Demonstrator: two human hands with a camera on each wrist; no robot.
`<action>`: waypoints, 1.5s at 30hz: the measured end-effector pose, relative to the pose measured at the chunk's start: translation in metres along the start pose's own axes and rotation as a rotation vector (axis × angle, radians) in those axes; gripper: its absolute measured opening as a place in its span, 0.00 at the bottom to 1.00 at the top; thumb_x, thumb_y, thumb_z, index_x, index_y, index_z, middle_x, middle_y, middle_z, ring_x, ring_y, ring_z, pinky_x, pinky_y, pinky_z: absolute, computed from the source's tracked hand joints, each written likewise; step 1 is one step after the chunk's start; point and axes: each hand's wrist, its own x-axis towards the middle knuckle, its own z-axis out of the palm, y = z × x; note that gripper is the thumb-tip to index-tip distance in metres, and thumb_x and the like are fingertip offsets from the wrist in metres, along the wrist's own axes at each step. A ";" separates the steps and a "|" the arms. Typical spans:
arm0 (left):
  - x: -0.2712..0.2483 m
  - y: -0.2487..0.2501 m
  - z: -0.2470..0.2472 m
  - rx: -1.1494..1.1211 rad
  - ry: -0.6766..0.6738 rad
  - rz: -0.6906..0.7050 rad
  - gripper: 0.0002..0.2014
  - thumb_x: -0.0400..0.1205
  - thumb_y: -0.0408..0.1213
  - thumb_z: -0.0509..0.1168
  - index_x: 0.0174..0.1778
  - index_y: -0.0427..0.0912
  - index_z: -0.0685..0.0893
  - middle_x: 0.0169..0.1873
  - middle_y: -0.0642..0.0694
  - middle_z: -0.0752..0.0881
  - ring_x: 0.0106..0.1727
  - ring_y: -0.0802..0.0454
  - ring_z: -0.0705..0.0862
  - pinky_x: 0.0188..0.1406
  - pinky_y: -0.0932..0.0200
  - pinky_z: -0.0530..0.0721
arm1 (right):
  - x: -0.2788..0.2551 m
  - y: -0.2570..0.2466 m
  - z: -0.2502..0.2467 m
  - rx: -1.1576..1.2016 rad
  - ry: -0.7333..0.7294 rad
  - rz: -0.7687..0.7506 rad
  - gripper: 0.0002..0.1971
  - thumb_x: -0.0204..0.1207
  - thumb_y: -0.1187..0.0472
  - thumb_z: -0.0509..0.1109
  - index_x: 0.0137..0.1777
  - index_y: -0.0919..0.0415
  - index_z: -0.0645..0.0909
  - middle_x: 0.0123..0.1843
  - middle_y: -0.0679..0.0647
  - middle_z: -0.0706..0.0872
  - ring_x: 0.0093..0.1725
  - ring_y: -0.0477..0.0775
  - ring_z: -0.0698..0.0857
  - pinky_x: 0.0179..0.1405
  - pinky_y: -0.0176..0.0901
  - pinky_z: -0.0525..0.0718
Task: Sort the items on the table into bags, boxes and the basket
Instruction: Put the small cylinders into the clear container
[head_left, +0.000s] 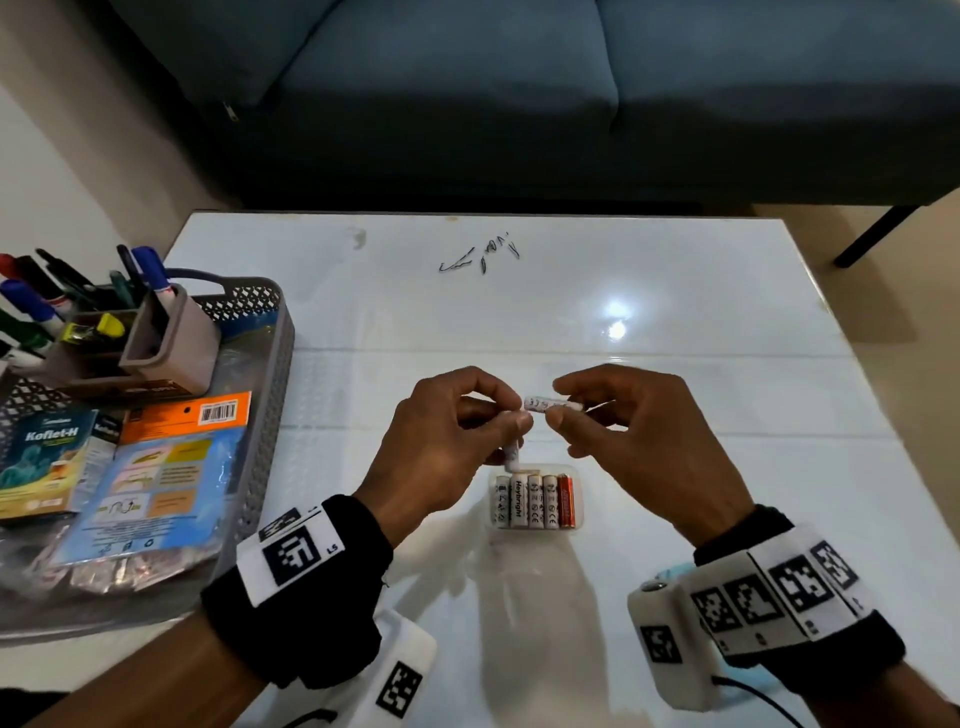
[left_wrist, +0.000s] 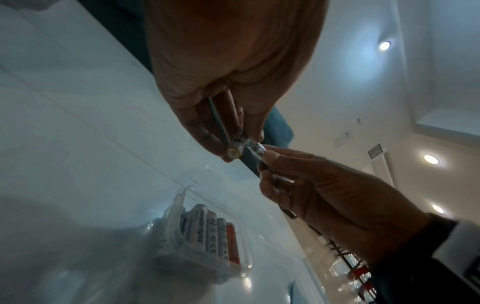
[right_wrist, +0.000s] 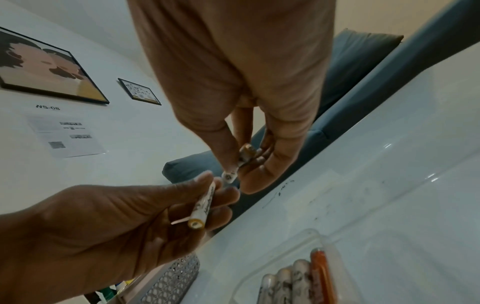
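Observation:
A clear plastic box (head_left: 576, 470) lies on the white table in front of me. It holds a row of white batteries (head_left: 519, 501) and one orange battery (head_left: 566, 500). Just above it, my left hand (head_left: 511, 423) pinches a white battery (head_left: 510, 458) that points down toward the box. My right hand (head_left: 557, 405) pinches a second white battery (head_left: 543, 404), held level with its end close to my left fingertips. In the left wrist view both batteries (left_wrist: 235, 151) (left_wrist: 257, 151) nearly meet above the box (left_wrist: 246, 242). The right wrist view shows them (right_wrist: 230, 176) (right_wrist: 203, 203) too.
A grey mesh basket (head_left: 265, 415) at the left table edge holds a pen holder (head_left: 171, 338) with markers, a medicine carton (head_left: 47, 462) and a blue-orange packet (head_left: 171, 467). Small dark hair pins (head_left: 480, 257) lie farther back. A blue sofa (head_left: 519, 104) stands behind the table.

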 end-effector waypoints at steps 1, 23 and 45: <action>-0.002 -0.001 0.001 0.021 -0.010 0.004 0.05 0.78 0.32 0.78 0.46 0.39 0.89 0.37 0.41 0.93 0.41 0.41 0.93 0.49 0.46 0.94 | 0.000 0.000 -0.002 -0.007 0.011 0.004 0.11 0.72 0.56 0.84 0.52 0.52 0.88 0.41 0.50 0.92 0.35 0.50 0.93 0.37 0.47 0.91; 0.001 0.001 -0.008 0.033 0.170 0.069 0.12 0.74 0.32 0.82 0.52 0.42 0.94 0.42 0.49 0.95 0.46 0.56 0.94 0.54 0.59 0.91 | -0.001 -0.005 -0.010 0.115 -0.048 0.140 0.14 0.68 0.72 0.79 0.50 0.57 0.85 0.45 0.57 0.90 0.42 0.59 0.94 0.49 0.55 0.90; -0.008 -0.003 -0.004 0.102 -0.025 -0.082 0.12 0.77 0.36 0.78 0.56 0.49 0.91 0.40 0.47 0.95 0.45 0.52 0.94 0.51 0.50 0.93 | -0.002 -0.006 0.012 0.433 -0.252 0.388 0.13 0.76 0.76 0.73 0.58 0.66 0.89 0.51 0.70 0.91 0.44 0.58 0.90 0.50 0.48 0.92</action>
